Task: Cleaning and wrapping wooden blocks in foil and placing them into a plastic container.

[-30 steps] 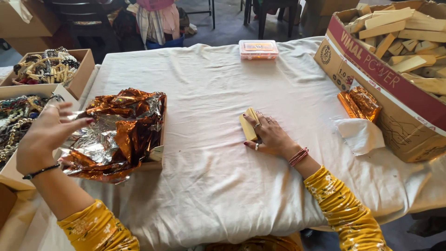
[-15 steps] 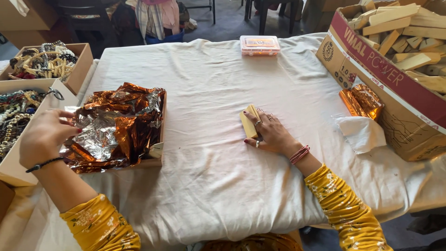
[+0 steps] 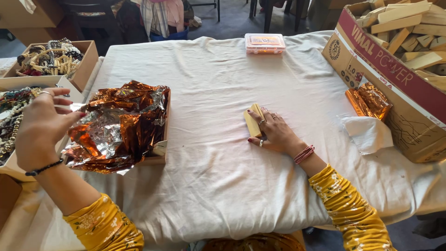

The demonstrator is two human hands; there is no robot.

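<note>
My left hand is raised at the left and pinches the edge of a crumpled copper and silver foil sheet. The foil lies heaped over a shallow wooden tray. My right hand rests on the white tablecloth near the middle, its fingers laid on a small pale wooden block that lies flat on the cloth.
Two open boxes of bead strings stand at the left edge. A large cardboard carton full of wooden blocks fills the right, with a foil-wrapped piece and a white paper beside it. A small clear plastic box sits at the far edge.
My left hand has drawn the foil's edge slightly up and to the left. My right hand stays on the wooden block.
</note>
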